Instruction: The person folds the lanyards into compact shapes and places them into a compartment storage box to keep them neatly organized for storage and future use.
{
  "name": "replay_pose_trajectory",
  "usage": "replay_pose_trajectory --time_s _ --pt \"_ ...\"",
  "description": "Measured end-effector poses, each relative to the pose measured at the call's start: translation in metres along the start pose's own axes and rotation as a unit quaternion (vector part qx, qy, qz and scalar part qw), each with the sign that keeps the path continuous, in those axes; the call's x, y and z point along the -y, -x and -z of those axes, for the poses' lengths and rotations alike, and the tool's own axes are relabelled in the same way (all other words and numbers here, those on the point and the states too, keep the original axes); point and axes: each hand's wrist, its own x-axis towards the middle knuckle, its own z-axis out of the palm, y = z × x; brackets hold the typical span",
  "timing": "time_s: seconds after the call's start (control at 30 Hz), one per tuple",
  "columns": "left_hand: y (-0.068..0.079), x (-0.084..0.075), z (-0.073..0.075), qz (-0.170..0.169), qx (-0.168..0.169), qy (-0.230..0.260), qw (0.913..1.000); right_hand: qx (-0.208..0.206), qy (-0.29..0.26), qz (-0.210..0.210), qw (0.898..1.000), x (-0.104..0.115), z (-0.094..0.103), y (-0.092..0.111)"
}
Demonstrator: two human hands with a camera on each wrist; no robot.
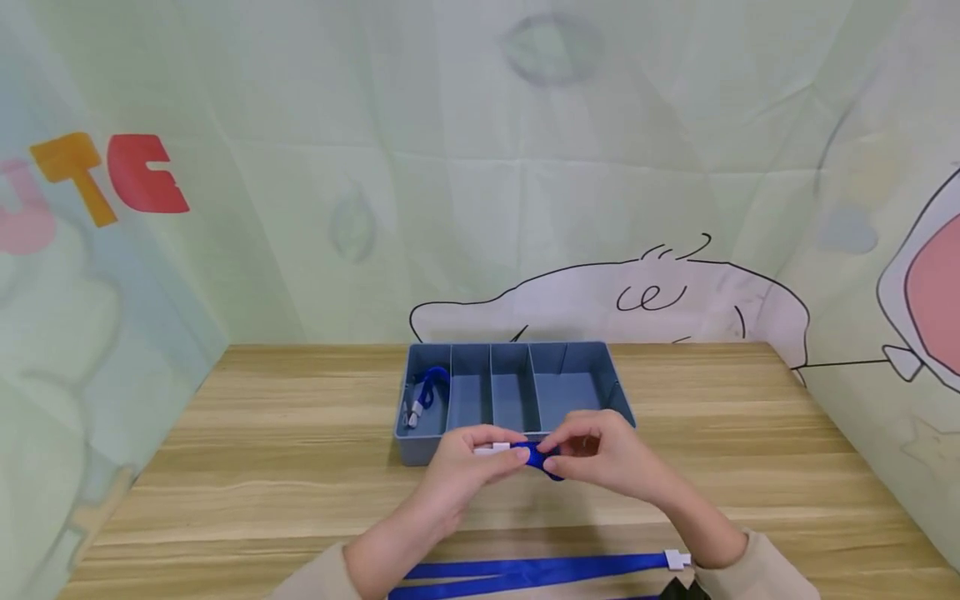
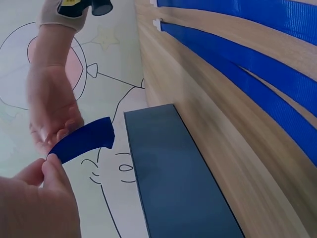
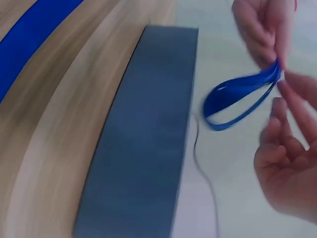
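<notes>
Blue lanyard (image 1: 536, 458) clamped at 2 spots: left hand (image 1: 474, 460) pinches beside white clip (image 1: 492, 448), right hand (image 1: 611, 457) pinches farther right.

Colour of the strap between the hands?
Blue; the strap shows best in the left wrist view.

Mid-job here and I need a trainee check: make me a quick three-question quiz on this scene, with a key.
1. Count: how many compartments does the gray-blue tray have?
2. True or false: in the head view, the stowed blue strap lies in the tray's rightmost compartment.
3. Choose: what do the left hand and right hand both pinch? A: the tray; B: a folded blue strap; C: the wooden table.

Key: 1. Four. 2. False; leftmost. 3. B.
</notes>
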Motion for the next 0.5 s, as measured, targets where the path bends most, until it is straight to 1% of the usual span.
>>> replay_pose_trajectory --time_s 0.07,0.13,0.23,0.3,0.4,0.5 --pt "-0.001 -0.001 0.001 0.004 -0.002 0.012 0.9999 -0.005 0.016 0.03 0.999 -0.008 0.003 0.002" --pt "-0.001 -0.003 0.002 0.009 -0.002 0.025 0.9996 -0.01 0.025 0.036 0.999 -0.016 0.005 0.005" --pt "-0.002 -0.004 0.003 0.016 0.001 0.041 0.999 -0.005 0.034 0.028 0.999 -0.027 0.006 0.009" --pt "-0.001 -0.005 0.004 0.019 0.001 0.044 0.9988 0.008 0.04 0.014 0.999 -0.032 0.004 0.011" --pt "-0.001 -0.007 0.006 0.023 0.001 0.051 0.9984 0.024 0.045 0.005 0.999 -0.038 0.002 0.01" --pt "0.0 -0.008 0.006 0.026 0.005 0.061 0.9978 0.025 0.043 0.001 0.999 -0.042 0.0 0.009"
